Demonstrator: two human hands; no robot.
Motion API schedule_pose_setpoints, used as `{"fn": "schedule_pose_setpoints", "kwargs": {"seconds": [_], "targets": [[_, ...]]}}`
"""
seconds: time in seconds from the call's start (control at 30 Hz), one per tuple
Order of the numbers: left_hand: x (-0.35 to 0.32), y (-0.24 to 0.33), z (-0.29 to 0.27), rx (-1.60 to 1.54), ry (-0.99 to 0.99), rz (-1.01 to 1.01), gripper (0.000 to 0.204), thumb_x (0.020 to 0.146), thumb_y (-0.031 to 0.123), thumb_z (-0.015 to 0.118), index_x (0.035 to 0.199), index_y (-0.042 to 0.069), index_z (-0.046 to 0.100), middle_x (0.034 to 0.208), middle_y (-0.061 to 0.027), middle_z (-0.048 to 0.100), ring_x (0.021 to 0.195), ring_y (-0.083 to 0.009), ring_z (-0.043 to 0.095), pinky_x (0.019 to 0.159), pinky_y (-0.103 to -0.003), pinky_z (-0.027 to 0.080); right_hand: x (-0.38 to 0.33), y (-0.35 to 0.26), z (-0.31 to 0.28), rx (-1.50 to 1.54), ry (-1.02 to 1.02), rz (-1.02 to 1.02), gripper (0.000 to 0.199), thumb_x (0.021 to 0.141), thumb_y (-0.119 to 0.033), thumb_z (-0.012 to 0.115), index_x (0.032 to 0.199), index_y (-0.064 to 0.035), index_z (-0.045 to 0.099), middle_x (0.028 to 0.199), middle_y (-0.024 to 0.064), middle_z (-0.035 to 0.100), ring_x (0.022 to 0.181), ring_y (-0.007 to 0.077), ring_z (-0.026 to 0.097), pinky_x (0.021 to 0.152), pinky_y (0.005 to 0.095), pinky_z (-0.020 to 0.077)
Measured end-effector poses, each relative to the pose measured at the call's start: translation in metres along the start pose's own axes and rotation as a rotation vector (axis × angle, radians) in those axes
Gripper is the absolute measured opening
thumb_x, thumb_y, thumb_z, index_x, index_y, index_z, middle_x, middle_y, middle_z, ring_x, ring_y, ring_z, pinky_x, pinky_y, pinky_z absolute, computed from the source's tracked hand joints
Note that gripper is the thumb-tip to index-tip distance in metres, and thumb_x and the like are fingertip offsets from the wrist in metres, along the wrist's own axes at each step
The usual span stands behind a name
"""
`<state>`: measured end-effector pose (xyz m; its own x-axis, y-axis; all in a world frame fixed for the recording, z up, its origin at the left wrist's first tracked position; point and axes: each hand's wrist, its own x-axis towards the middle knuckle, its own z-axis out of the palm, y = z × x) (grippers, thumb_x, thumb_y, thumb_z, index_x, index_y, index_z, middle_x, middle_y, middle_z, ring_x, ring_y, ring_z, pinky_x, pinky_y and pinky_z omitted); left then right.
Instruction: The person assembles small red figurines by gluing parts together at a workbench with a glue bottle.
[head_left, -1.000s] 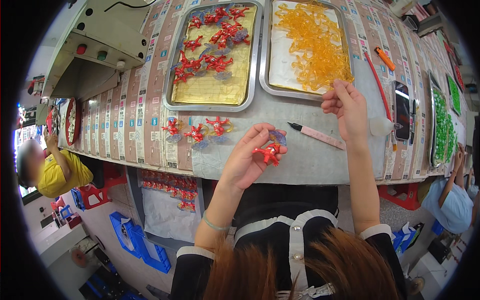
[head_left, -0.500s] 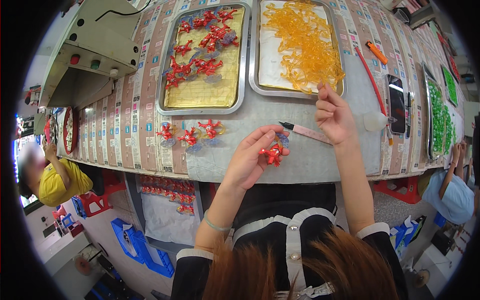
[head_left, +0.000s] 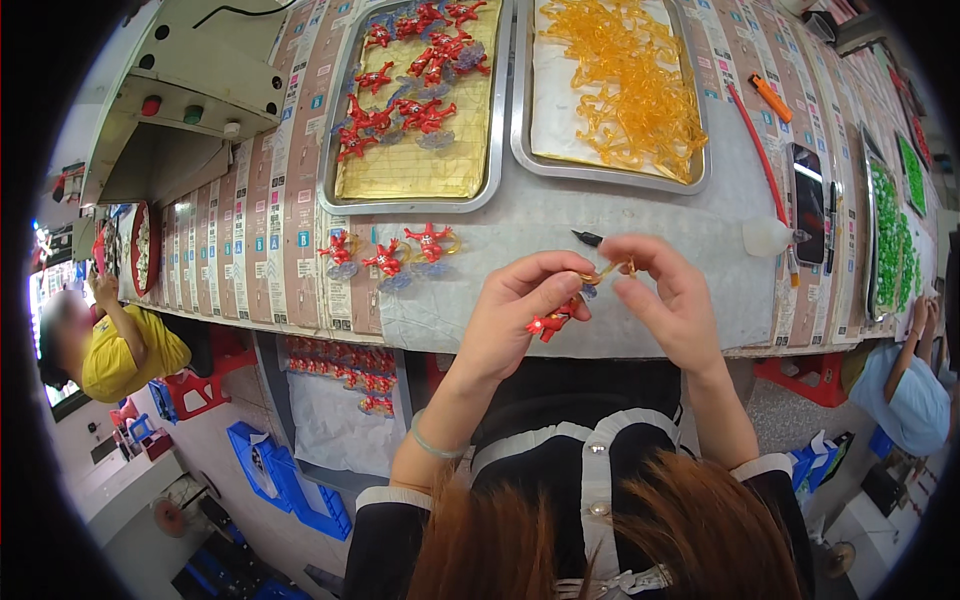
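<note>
The left hand [head_left: 512,308] is pinching a red figure [head_left: 552,319] with a bluish translucent part between thumb and forefinger, holding it above the near edge of the table [head_left: 300,215]. The right hand [head_left: 675,300] is curving in from the other side, thumb and forefinger standing around a small amber piece [head_left: 618,267] that is reaching toward the figure; whether those fingers are pressing shut on it, I cannot tell. Just beyond the right hand, a black-tipped tool [head_left: 587,238] is lying on a grey mat [head_left: 560,212], partly hidden. To the left, three finished-looking red figures [head_left: 428,243] are resting close together. Farther back, a gold-lined tray [head_left: 415,180] is carrying more red figures, and beside it a white-lined tray [head_left: 553,110] is holding a tangled heap of amber pieces [head_left: 635,85]. On the right, a white bottle [head_left: 766,238], a dark phone [head_left: 806,205], a red stick [head_left: 757,140] and an orange tool [head_left: 771,99] are lying near one another. Below the table edge, a grey bin [head_left: 345,435] is holding rows of similar figures.
</note>
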<state>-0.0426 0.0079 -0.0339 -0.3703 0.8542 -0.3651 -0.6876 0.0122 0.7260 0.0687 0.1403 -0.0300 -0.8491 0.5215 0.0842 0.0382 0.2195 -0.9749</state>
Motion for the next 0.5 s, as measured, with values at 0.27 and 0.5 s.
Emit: {"fn": "schedule_pose_setpoints", "kwargs": {"seconds": [0.27, 0.5], "targets": [[-0.008, 0.009, 0.018, -0.234, 0.071, -0.090, 0.030, 0.085, 0.011, 0.043, 0.113, -0.001, 0.043, 0.096, -0.0081, 0.054, 0.085, -0.0132, 0.053, 0.065, -0.022, 0.042, -0.009, -0.013, -0.003, 0.403, 0.181, 0.410, 0.008, 0.075, -0.003, 0.054, 0.082, 0.0019, 0.055, 0.072, 0.0036, 0.056, 0.066, 0.0092, 0.051, 0.064, 0.0226, 0.0419], [-0.014, 0.006, 0.013, 0.045, -0.040, 0.009, 0.031, 0.084, 0.006, 0.042, 0.113, -0.005, 0.039, 0.113, -0.0154, 0.046, 0.085, -0.0140, 0.053, 0.067, -0.025, 0.046, -0.016, -0.034, 0.004, 0.070, -0.052, 0.134, 0.005, 0.073, -0.001, 0.056, 0.078, 0.0006, 0.056, 0.071, 0.0067, 0.057, 0.065, 0.0145, 0.052, 0.059, 0.0247, 0.0410]]}}
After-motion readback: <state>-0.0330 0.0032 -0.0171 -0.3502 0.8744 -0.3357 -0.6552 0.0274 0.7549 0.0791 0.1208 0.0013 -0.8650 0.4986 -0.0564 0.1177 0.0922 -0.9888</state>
